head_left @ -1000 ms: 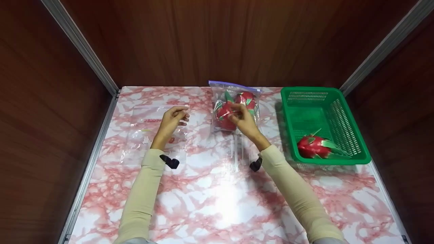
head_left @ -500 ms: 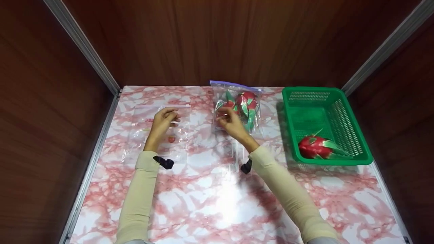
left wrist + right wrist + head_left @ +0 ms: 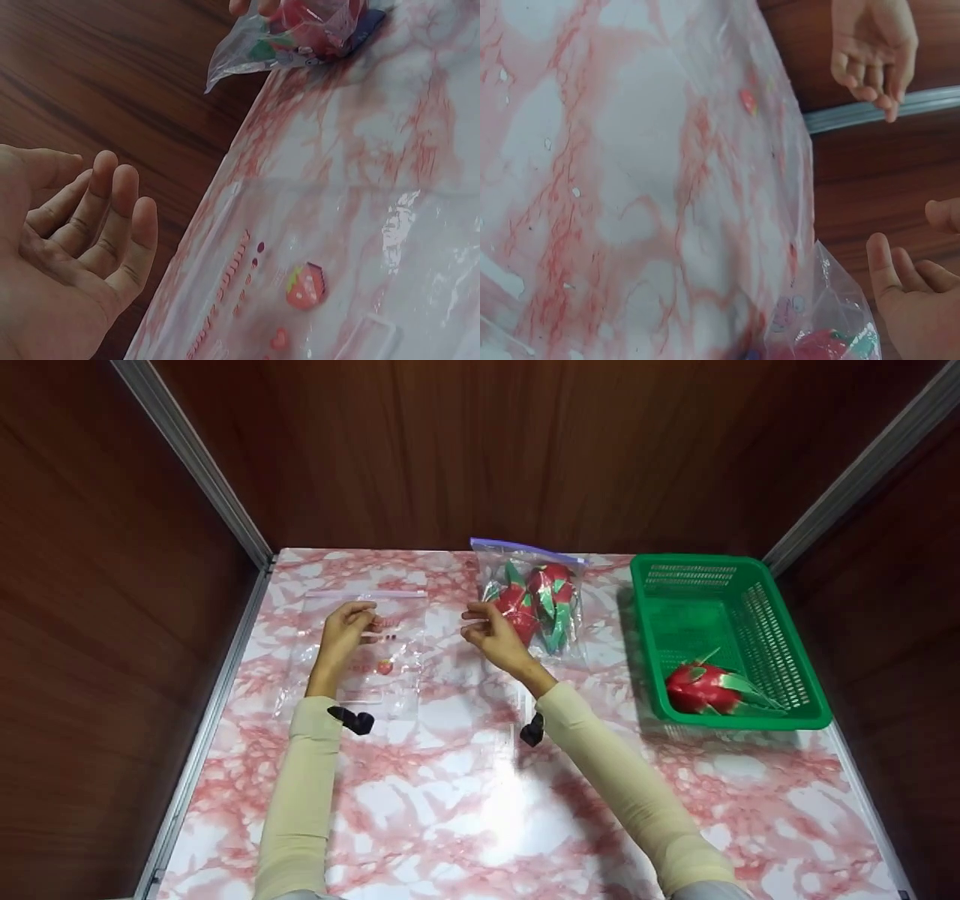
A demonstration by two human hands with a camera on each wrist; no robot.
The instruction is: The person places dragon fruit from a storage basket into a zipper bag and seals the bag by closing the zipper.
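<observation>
My left hand (image 3: 343,637) hovers over a flat clear zip bag (image 3: 401,690) printed with a strawberry. Its fingers are loosely bent and hold nothing, as the left wrist view shows of the hand (image 3: 82,247). My right hand (image 3: 499,641) is just in front of a second zip bag (image 3: 491,556) with a purple seal, fingers relaxed and nothing between them. Inside that bag lie two red dragon fruits (image 3: 555,585) with green tips. In the right wrist view the right hand (image 3: 919,300) appears beside the filled bag (image 3: 832,341).
A green basket (image 3: 643,652) stands at the right of the marbled table (image 3: 435,810), one dragon fruit (image 3: 705,688) in its near end. Brown wooden panels (image 3: 480,450) with metal rails enclose the table at the back and sides.
Both hands have shifted left; the right hand has come off from over the filled bag toward its left side. The bags and basket stay where they were.
</observation>
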